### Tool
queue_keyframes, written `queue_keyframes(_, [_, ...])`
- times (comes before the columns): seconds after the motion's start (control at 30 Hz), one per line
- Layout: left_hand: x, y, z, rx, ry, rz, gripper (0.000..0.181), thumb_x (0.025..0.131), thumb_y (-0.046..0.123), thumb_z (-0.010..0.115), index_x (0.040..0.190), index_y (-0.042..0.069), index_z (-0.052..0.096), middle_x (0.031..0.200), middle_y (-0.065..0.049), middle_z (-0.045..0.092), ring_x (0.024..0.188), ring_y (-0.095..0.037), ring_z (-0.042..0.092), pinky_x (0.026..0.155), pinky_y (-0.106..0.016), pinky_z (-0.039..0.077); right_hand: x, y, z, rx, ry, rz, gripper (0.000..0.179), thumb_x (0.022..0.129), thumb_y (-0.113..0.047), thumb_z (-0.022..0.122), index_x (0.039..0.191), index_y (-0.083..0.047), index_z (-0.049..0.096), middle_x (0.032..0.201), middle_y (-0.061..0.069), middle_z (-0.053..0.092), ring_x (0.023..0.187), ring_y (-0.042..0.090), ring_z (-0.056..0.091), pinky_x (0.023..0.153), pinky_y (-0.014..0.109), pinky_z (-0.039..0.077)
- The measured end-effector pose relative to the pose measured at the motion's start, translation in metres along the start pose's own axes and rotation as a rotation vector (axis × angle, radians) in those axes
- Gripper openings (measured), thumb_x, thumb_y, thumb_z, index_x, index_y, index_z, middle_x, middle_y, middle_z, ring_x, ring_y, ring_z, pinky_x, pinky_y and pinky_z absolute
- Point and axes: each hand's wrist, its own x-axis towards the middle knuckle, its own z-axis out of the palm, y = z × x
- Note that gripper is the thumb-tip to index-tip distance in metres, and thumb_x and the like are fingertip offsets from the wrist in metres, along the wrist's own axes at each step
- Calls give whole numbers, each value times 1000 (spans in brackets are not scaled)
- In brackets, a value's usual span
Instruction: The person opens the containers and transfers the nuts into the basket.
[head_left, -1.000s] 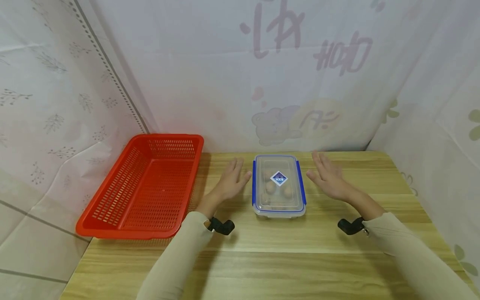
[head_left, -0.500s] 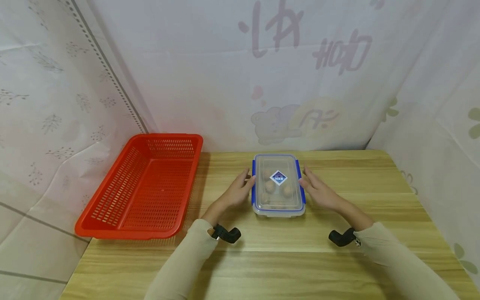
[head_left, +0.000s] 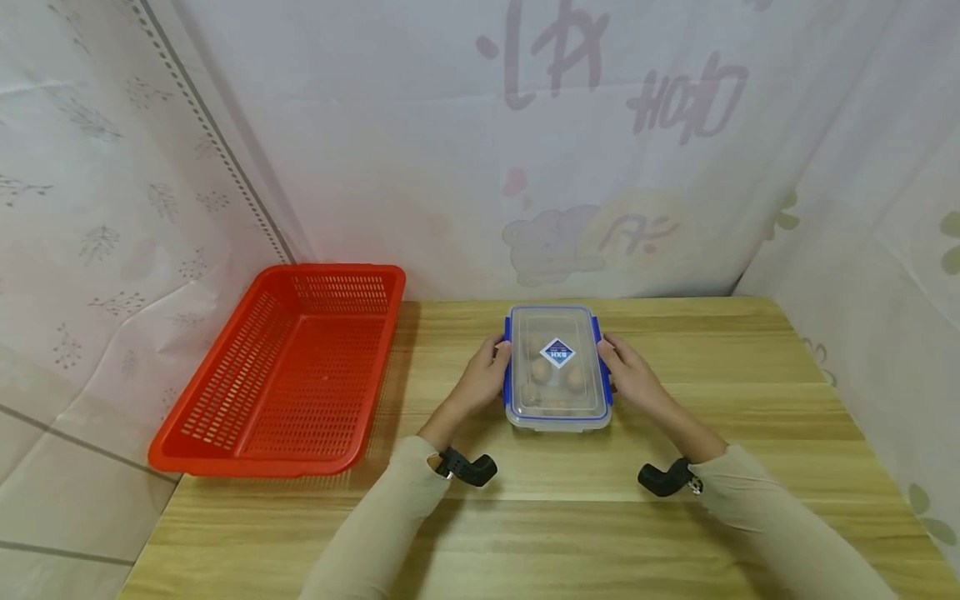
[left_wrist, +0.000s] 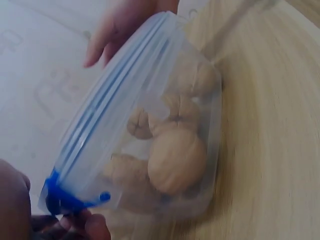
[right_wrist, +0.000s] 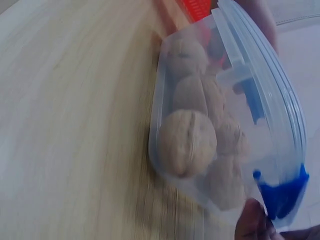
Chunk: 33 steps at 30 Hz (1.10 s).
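A clear plastic food container (head_left: 558,392) with a blue-rimmed lid and blue side clips stands on the table. Several walnuts (left_wrist: 177,160) show through its wall. My left hand (head_left: 482,379) grips its left side, thumb at the lid's edge. On the opposite side my right hand (head_left: 636,379) holds it the same way. In the left wrist view, fingertips are right under a blue clip (left_wrist: 62,197). The right wrist view has a fingertip beside another blue clip (right_wrist: 284,197), with more walnuts (right_wrist: 187,142) behind the wall.
A red plastic basket (head_left: 386,358) with slotted walls stands on the left of the wooden table (head_left: 525,542). Printed cloth (head_left: 420,167) hangs behind the table and along both sides.
Both hands have come inward from beside the container to its two sides, their fingers closing on its edges. The container and basket have stayed in place.
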Motion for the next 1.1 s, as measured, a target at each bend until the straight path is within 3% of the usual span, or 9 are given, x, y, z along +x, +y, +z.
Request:
queue_keyframes(0.13, [2, 3, 7, 0, 80, -35, 52, 112, 32, 36, 150, -2, 41, 122, -21, 63, 106, -32, 66, 90, -46, 56, 6, -2, 7, 9, 61, 59, 67, 111, -45, 31, 159, 1, 26, 156, 28, 37, 137, 47, 44, 108, 60, 42])
queue_keyframes(0.23, [3, 7, 12, -12, 131, -66, 50, 111, 32, 40, 147, -2, 45, 107, -16, 65, 90, -26, 65, 78, -39, 58, 9, -2, 13, -1, 107, 82, 66, 111, -46, 31, 157, 1, 29, 154, 28, 39, 139, 45, 42, 113, 60, 36])
queue_keyframes(0.5, [5, 7, 22, -32, 207, -67, 47, 110, 30, 44, 139, -6, 51, 90, -11, 60, 75, -19, 58, 66, -33, 54, 12, 0, 24, -1, 210, 115, 65, 110, -47, 31, 154, 1, 36, 142, 27, 50, 128, 41, 50, 109, 57, 41])
queue_keyframes(0.6, [6, 3, 25, -23, 219, -58, 46, 111, 30, 42, 139, -4, 52, 95, -14, 63, 80, -22, 62, 70, -36, 56, 11, 1, 26, -11, 224, 121, 64, 111, -45, 30, 153, 2, 36, 145, 28, 48, 131, 43, 49, 111, 57, 38])
queue_keyframes(0.7, [6, 2, 26, -2, 216, -59, 46, 112, 30, 37, 141, -3, 50, 110, -20, 67, 94, -29, 66, 83, -45, 57, 12, 2, 25, -24, 222, 124, 61, 112, -41, 27, 153, 4, 36, 150, 30, 44, 137, 46, 43, 115, 58, 33])
queue_keyframes(0.87, [5, 4, 26, 40, 198, -66, 46, 113, 27, 31, 143, -6, 45, 132, -30, 60, 117, -41, 62, 102, -54, 49, 13, 1, 25, -42, 216, 116, 56, 113, -33, 24, 150, 6, 37, 146, 32, 46, 136, 47, 44, 115, 59, 33])
queue_keyframes(1.1, [7, 7, 27, 61, 180, -79, 46, 114, 25, 28, 144, -7, 40, 135, -33, 57, 121, -44, 59, 104, -55, 47, 14, -1, 26, -67, 219, 119, 52, 113, -29, 22, 147, 8, 40, 141, 33, 49, 131, 48, 48, 111, 60, 36])
